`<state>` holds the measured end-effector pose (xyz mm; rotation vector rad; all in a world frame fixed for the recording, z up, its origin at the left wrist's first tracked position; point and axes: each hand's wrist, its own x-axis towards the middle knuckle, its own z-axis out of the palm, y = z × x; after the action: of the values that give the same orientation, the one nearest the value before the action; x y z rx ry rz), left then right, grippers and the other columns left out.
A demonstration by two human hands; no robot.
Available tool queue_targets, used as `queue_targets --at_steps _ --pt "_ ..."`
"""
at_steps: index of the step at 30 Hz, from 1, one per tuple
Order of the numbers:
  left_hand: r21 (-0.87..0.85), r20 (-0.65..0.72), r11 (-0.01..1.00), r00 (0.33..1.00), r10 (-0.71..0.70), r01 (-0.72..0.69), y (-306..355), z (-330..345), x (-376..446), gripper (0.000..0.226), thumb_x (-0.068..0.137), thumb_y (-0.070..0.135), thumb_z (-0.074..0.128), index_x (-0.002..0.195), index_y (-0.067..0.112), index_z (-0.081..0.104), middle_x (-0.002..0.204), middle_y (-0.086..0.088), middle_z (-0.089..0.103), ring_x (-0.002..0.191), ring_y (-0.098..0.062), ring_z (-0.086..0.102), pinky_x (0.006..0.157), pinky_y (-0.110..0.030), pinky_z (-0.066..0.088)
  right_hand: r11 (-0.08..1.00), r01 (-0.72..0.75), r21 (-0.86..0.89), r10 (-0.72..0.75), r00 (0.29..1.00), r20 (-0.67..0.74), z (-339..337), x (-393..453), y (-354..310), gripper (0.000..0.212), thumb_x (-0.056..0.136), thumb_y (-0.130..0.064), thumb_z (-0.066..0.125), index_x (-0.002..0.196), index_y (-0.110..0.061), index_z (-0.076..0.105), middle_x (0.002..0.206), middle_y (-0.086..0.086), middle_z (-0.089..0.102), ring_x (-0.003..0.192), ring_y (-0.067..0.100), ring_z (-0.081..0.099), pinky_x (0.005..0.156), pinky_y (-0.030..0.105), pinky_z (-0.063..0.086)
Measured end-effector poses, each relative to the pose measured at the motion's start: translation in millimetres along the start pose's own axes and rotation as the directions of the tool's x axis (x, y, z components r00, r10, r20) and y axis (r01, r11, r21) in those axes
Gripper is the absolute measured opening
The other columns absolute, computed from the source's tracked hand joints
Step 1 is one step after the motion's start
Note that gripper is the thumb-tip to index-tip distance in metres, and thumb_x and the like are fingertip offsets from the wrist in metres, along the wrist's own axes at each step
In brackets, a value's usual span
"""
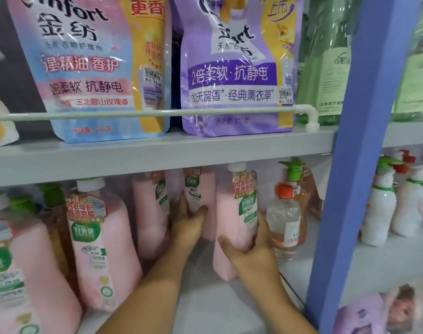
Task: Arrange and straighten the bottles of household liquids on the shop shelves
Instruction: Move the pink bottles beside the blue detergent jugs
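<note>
Pink detergent bottles fill the lower shelf (pixel 229 317), and both hands are on two of them. The left hand (pixel 188 222) reaches toward the back of the shelf and curls its fingers around the lower body of the rear pink bottle (pixel 198 189). The right hand (pixel 251 251) wraps the front pink bottle (pixel 234 213), thumb across its face and fingers round its right side, near the shelf's right end just beside the blue upright (pixel 350 165).

The main risk, as I judge it, sits right of that grip: a clear bottle with an orange cap (pixel 284 218) stands touching or nearly touching the right hand's knuckles, with a green-pump bottle (pixel 293 174) behind it. Swinging the front bottle rightward could knock either over. The left hand works in a narrow gap between neighbouring pink bottles, so pulling its bottle forward at a tilt could drag one along.

Above, a grey upper shelf (pixel 157 153) with a white guard rail (pixel 157 114) holds a pink-and-blue softener pouch (pixel 90 75) and a purple pouch (pixel 234 75). Beyond the upright, white pump bottles (pixel 384 208) line the next bay.
</note>
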<state>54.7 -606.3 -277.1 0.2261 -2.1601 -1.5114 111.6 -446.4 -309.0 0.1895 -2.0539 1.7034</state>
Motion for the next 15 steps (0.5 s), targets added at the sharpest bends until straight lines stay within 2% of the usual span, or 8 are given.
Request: queue_targets --at_steps 3,5,8,9,12,15 --pt "0.088 -0.015 0.996 1.000 0.010 -0.009 -3 0 5 0.078 0.087 0.047 0.075 0.153 0.022 0.041 0.154 -0.007 0.046 0.142 -0.027 0.044 0.117 -0.043 0.038 0.997 0.076 -0.017 -0.077 0.994 -0.081 7 1 -5 0.102 0.058 -0.058 0.081 0.147 -0.035 0.038 0.129 -0.012 0.058 0.117 0.006 0.058 0.095 0.028 0.051" --pt "0.162 -0.031 0.987 0.999 0.017 -0.012 -6 2 5 0.074 0.082 0.050 0.080 0.142 0.017 0.053 0.140 -0.010 0.051 0.133 -0.029 0.051 0.111 -0.041 0.043 0.994 0.095 -0.056 -0.100 0.991 -0.094 11 0 -5 0.106 0.061 -0.060 0.079 0.151 -0.027 0.035 0.133 -0.004 0.055 0.121 0.013 0.055 0.097 0.026 0.048" --pt "0.063 -0.065 0.998 0.998 0.012 -0.008 -11 4 4 0.059 0.077 0.044 0.086 0.122 0.017 0.061 0.121 -0.007 0.061 0.114 -0.029 0.061 0.097 -0.042 0.052 0.988 0.114 -0.103 -0.123 0.989 -0.082 11 -2 -1 0.109 0.067 -0.062 0.077 0.155 -0.020 0.027 0.139 0.003 0.051 0.125 0.018 0.051 0.096 0.011 0.040" --pt "0.034 -0.050 0.999 0.999 -0.003 0.004 -12 3 3 0.055 0.079 0.042 0.085 0.122 0.019 0.059 0.121 -0.005 0.064 0.113 -0.028 0.063 0.097 -0.042 0.053 0.987 0.111 -0.117 -0.121 0.989 -0.081 12 -1 -1 0.110 0.067 -0.064 0.074 0.155 -0.020 0.027 0.139 0.004 0.050 0.125 0.019 0.051 0.096 0.012 0.040" --pt "0.028 -0.021 1.000 1.000 0.007 -0.007 -17 0 6 0.045 0.086 0.033 0.080 0.124 0.025 0.057 0.121 0.000 0.070 0.113 -0.026 0.066 0.098 -0.041 0.054 0.986 0.063 -0.153 -0.077 0.994 -0.084 15 6 -4 0.114 0.059 -0.068 0.075 0.153 -0.021 0.031 0.137 0.002 0.050 0.124 0.022 0.053 0.101 0.037 0.050" --pt "0.011 -0.039 0.999 0.999 0.033 -0.032 -20 2 6 0.048 0.087 0.023 0.080 0.131 0.025 0.059 0.117 0.000 0.073 0.105 -0.023 0.069 0.093 -0.034 0.056 0.989 0.003 -0.147 -0.006 1.000 -0.020 17 26 -9 0.113 0.051 -0.055 0.084 0.150 -0.028 0.034 0.135 -0.002 0.055 0.122 0.020 0.058 0.099 0.044 0.054"
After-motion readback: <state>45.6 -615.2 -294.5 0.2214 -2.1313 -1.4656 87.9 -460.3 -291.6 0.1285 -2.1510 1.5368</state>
